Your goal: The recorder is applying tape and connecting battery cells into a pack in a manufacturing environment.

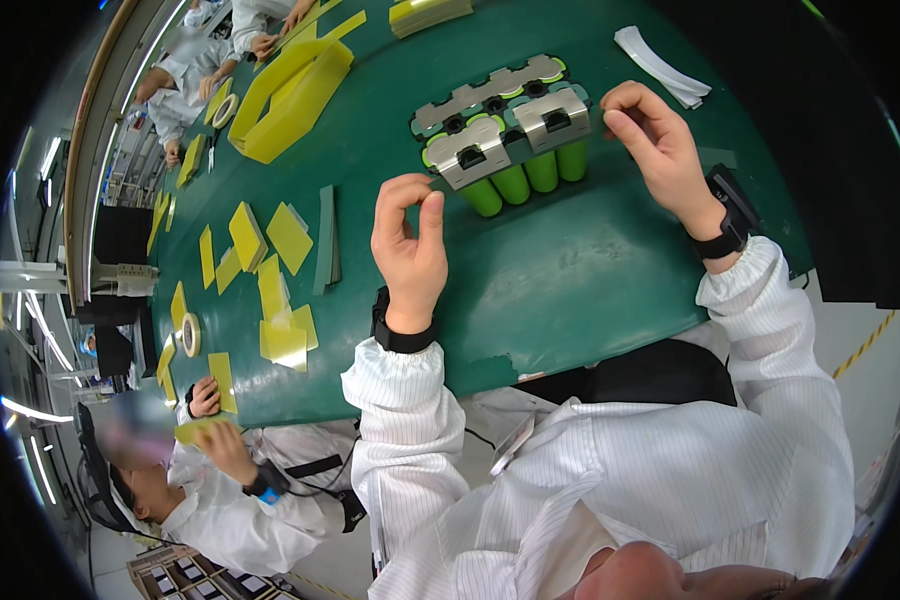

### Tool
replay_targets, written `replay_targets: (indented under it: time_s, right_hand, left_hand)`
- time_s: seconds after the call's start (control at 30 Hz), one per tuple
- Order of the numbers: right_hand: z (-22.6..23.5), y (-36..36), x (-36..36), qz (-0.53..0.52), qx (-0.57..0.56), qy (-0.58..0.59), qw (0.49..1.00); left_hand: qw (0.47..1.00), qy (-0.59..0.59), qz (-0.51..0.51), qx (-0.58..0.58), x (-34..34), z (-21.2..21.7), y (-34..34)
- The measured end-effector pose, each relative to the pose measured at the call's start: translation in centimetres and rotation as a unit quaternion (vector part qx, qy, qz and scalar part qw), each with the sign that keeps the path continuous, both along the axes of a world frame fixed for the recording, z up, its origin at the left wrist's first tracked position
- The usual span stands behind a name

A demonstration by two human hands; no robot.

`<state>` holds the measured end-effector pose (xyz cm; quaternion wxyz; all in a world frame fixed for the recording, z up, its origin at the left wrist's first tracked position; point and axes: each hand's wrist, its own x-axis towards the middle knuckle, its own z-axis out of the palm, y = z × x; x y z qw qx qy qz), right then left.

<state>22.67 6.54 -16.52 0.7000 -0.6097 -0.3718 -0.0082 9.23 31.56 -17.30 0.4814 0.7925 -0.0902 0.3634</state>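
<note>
A battery pack stands upright on the green table in front of me. Green cylindrical cells show below, with silver metal plates and black and green holders on top. My left hand is just off the pack's near left corner, fingers curled with thumb and forefinger brought together. Beyond the pack's right end, my right hand is closed in a similar pinch. Anything between the fingertips of either hand is too small or hidden to make out.
White strips lie at the far right of the table. Yellow sheets, grey-green strips, a tape roll and a yellow box are to the left. A co-worker handles yellow sheets at left; other people work farther back.
</note>
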Motion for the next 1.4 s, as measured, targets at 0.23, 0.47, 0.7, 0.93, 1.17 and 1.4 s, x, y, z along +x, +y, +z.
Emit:
replay_targets:
  time_s: [0.23,0.47,0.7,0.93,1.17,1.4]
  right_hand:
    - [0.05,-0.13,-0.01,-0.008,-0.003,0.000,1.000]
    - [-0.20,0.00,0.16,-0.005,0.011,-0.005,1.000]
    - [0.29,0.10,-0.30,-0.012,0.003,0.001,1.000]
    - [0.21,0.04,-0.04,-0.023,-0.015,-0.007,1.000]
    - [0.33,0.29,-0.31,-0.006,0.011,-0.004,1.000]
    - [-0.30,0.68,0.16,-0.028,0.025,-0.047,0.998]
  left_hand:
    - [1.000,0.016,0.005,-0.006,-0.12,-0.20,-0.16]
    - [1.000,0.010,0.003,-0.018,-0.01,-0.21,-0.25]
    - [1.000,0.005,0.004,-0.015,0.04,-0.27,-0.21]
    - [1.000,0.012,0.008,-0.008,0.19,0.02,0.00]
    - [1.000,0.006,0.006,-0.006,0.07,0.02,0.04]
    - [1.000,0.000,0.001,0.000,-0.02,-0.37,0.03]
